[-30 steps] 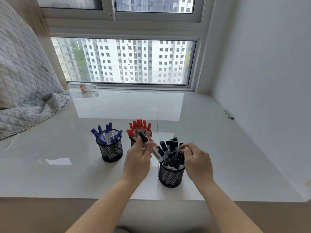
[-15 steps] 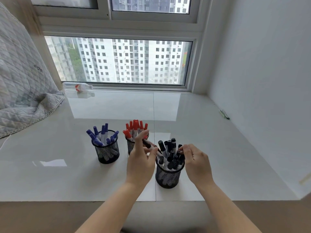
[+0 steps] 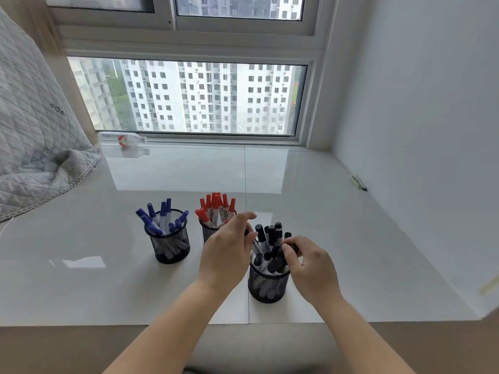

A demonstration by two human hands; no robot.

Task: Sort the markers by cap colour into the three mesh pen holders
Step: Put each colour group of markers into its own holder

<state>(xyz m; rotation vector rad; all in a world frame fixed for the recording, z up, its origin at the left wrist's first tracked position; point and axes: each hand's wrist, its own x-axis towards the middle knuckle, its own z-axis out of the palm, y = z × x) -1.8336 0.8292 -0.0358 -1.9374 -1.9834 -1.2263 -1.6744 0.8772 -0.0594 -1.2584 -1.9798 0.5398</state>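
Since a second ago, the black-capped marker that the left hand (image 3: 225, 255) held up has gone down toward the black holder (image 3: 267, 286), and the fingers have loosened from it.

Largest first: the sill (image 3: 351, 225) carries three mesh holders in a rough row, well apart from the quilt (image 3: 32, 147) at far left and the bottle (image 3: 127, 138) lying by the window. The blue holder (image 3: 170, 245) on the left stands full of blue-capped markers (image 3: 162, 214); the red holder (image 3: 209, 233), partly behind the left hand, carries red-capped markers (image 3: 216, 205). Black markers (image 3: 268, 238) crowd the nearest holder, between the two hands.

The left hand hovers just beside that holder's left rim, fingers spread and relaxed, thumb near a leaning marker; whether it has any hold is unclear. The right hand (image 3: 310, 268) has thumb and forefinger curled, pinching a black cap at the right rim, probably to make room in the packed cup.

With each colour in its own cup, the sorting looks nearly finished.
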